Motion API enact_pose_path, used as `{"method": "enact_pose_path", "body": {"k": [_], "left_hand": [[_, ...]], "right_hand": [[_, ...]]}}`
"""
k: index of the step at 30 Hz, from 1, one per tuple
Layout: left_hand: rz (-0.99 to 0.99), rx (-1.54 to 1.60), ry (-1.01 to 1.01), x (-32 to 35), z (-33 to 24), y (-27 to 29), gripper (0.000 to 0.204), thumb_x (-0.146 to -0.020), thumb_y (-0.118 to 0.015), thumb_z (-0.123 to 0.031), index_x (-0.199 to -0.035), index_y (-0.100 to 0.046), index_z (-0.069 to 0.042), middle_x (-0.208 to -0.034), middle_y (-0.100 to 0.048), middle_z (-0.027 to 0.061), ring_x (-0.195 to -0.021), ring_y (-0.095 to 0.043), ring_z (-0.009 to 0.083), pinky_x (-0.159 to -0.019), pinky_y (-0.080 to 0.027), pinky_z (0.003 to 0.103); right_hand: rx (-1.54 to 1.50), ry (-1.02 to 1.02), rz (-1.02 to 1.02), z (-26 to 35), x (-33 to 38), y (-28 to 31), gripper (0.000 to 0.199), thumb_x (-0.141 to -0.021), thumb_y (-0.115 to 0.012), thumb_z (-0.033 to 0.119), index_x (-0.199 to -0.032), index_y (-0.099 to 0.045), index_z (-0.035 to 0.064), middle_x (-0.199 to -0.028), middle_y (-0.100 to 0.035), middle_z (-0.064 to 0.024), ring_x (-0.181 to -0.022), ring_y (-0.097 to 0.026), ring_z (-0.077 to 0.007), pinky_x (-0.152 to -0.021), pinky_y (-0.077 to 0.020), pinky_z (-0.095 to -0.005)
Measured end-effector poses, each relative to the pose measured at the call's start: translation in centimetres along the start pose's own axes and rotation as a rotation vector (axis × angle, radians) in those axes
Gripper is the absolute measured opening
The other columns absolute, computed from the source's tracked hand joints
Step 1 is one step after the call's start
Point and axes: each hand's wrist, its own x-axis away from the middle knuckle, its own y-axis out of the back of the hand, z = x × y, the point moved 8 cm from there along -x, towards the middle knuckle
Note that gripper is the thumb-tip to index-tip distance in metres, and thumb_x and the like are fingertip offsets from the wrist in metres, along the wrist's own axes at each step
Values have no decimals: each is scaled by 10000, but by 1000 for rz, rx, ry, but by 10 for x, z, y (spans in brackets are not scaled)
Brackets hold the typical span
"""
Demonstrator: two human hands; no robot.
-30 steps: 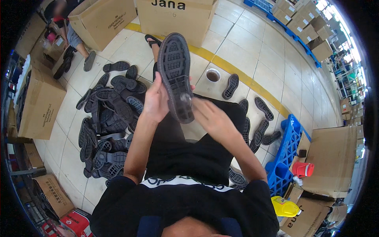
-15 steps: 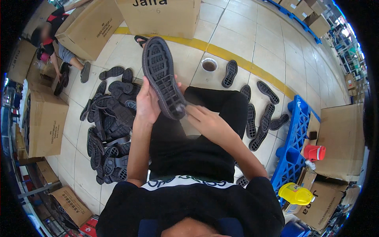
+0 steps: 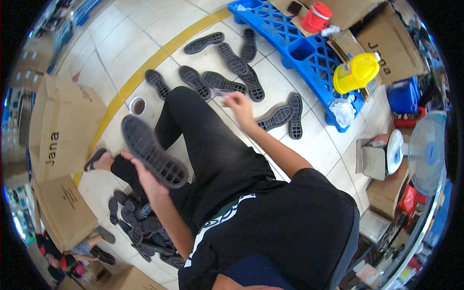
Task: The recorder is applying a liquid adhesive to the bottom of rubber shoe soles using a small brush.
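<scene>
My left hand (image 3: 151,182) is closed around the edge of a black rubber shoe sole (image 3: 149,149), its gridded side up, held tilted over my left leg. Beyond my right knee, my right hand (image 3: 240,109) is raised with its fingers pinched together. Something small and pale blurs at those fingertips; I cannot make out what it is. Just past them lies a shoe sole (image 3: 223,83) on the tiles, grid side up, among several others. A heap of dark soles (image 3: 147,229) sits on the floor to the left of my left forearm.
A white cup (image 3: 132,105) of dark liquid stands beyond the held sole. At right, a blue plastic pallet (image 3: 325,62) carries a red bucket (image 3: 317,18) and a yellow jug (image 3: 358,73). A fan (image 3: 427,152) stands far right. Cardboard boxes (image 3: 67,130) and another person (image 3: 54,252) are at left.
My view has swung to the right. My right hand has left the sole's heel and moved out beside the soles on the floor. The left hand still holds its sole.
</scene>
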Motion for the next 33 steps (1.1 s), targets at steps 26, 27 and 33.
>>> {"method": "enact_pose_path", "body": {"k": [26,27,33], "left_hand": [[-423,-905,-549,42,-80,193,405,-988,-509,-288,-1277,-531,-6,-1241,-585,98,-1172,-537,187,-982,-416,310],[-702,-1087,-644,82,-101,262,426,-972,-527,-269,-1282,-516,23,-1242,-586,151,-1172,-539,258,-988,-416,350],[-1813,-1112,545,322,69,549,769,-883,-448,-609,-1461,-320,-118,-1498,-246,288,-1364,-183,556,-1071,-221,642]], "right_hand": [[170,-376,-205,-138,174,312,166,-892,-584,63,-1003,-612,-56,-897,-652,-122,-696,-636,-201,-639,-553,-302],[299,-468,-225,-137,163,315,151,-912,-553,83,-965,-615,-44,-904,-650,-123,-710,-633,-197,-624,-542,-307],[469,-526,369,-86,88,4,310,-994,-392,191,-1189,-519,-14,-1137,-572,-103,-985,-552,-215,-857,-465,-327]]}}
